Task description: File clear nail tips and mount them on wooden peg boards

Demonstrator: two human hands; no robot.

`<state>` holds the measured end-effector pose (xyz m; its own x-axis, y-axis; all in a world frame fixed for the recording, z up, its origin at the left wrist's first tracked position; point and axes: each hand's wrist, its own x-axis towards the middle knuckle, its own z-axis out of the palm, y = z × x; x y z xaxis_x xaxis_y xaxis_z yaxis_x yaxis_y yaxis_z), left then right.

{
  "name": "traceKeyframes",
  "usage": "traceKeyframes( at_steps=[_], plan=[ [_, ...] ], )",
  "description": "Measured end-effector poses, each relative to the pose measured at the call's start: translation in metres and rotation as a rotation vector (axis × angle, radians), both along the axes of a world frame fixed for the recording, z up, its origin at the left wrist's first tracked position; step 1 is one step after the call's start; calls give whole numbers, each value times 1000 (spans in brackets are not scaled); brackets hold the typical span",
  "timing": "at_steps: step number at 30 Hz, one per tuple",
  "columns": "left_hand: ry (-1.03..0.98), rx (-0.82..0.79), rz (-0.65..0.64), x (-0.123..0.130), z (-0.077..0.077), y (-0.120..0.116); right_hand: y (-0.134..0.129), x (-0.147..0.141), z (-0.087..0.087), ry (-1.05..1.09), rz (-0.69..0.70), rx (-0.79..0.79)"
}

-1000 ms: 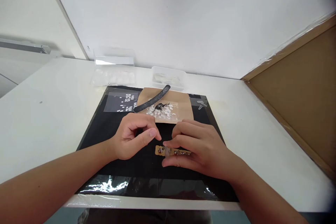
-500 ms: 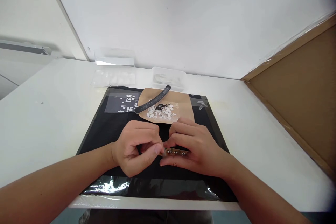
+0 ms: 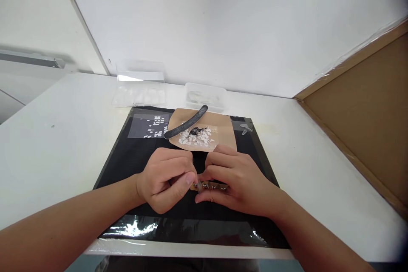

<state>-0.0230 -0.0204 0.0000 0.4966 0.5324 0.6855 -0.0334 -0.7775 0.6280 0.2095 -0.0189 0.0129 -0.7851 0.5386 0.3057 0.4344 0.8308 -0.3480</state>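
My left hand point(image 3: 170, 180) is closed, thumb and forefinger pinching a small clear nail tip point(image 3: 199, 186). My right hand point(image 3: 237, 178) steadies a narrow strip with shiny round studs point(image 3: 215, 187) between thumb and fingers. The nail tip stands against the left part of this strip, and my fingers hide part of both. Beyond the hands, a curved black nail file point(image 3: 186, 123) lies across a tan paper sheet point(image 3: 225, 129). White flakes point(image 3: 196, 138) and some dark scraps are heaped on that sheet.
A black mat point(image 3: 127, 170) lies on the white table point(image 3: 318, 170). On it rest a clear sheet of white tabs point(image 3: 140, 125) and loose clear nail tips point(image 3: 245, 129). Behind stand an open clear case point(image 3: 140, 93) and a shallow plastic box point(image 3: 205, 95). Cardboard point(image 3: 360, 106) rises right.
The left fingertips have shifted slightly, and more of the studded strip's left end shows beside the nail tip. The right hand keeps its hold. The whole view has dropped a little.
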Motion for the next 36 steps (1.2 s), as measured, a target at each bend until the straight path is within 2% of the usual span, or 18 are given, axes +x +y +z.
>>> traceKeyframes(
  at_steps=[14, 18, 21, 25, 30, 33, 36],
  plan=[
    [7, 6, -5, 0, -2, 1, 0, -1, 2, -59, -8, -12],
    [-99, -116, -1, -3, -12, -1, 0, -1, 0, -72, -25, -26],
    [-187, -219, 64, -3, -23, -2, 0, 0, 0, -11, -9, -36],
    [-250, -235, 92, -2, -30, -2, 1, 1, 6, 194, -22, -84],
    [-138, -150, 47, -2, -21, -1, -1, 3, 15, 432, -81, -244],
    [-77, -67, 4, -1, -12, 0, -3, 4, 13, 496, -106, -380],
    [-35, 1, 25, 2, -8, 1, -3, 4, 10, 506, -119, -462]
  ],
)
